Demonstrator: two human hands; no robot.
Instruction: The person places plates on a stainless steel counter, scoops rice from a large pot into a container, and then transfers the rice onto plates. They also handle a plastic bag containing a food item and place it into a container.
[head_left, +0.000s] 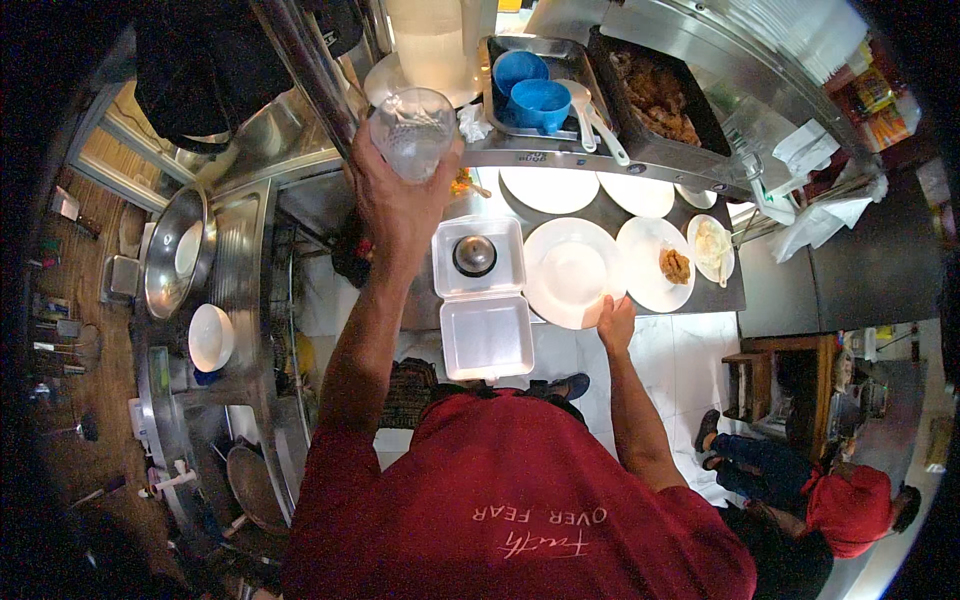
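Raised at the upper left, my left hand (401, 202) grips a clear patterned drinking glass (412, 135), its round mouth facing the camera. My right hand (616, 322) pinches the near rim of a wide white plate (574, 274) with nothing on it. Left of this plate lies an open white foam clamshell box (486, 335). A shiny metal dome with a dark rim, like a call bell (475, 255), shows within its far half. On the right are a white plate (637, 285) with a brown fried piece (674, 266) and a dish of pale food (712, 241) with a spoon.
Above the counter, a shelf holds a metal tray with blue cups (540, 105), white spatulas (585, 112) and a dark pan of browned food (652, 97). More white plates (551, 187) stand beneath it. A steel bowl (176, 255) is at left. Another person (847, 502) is at lower right.
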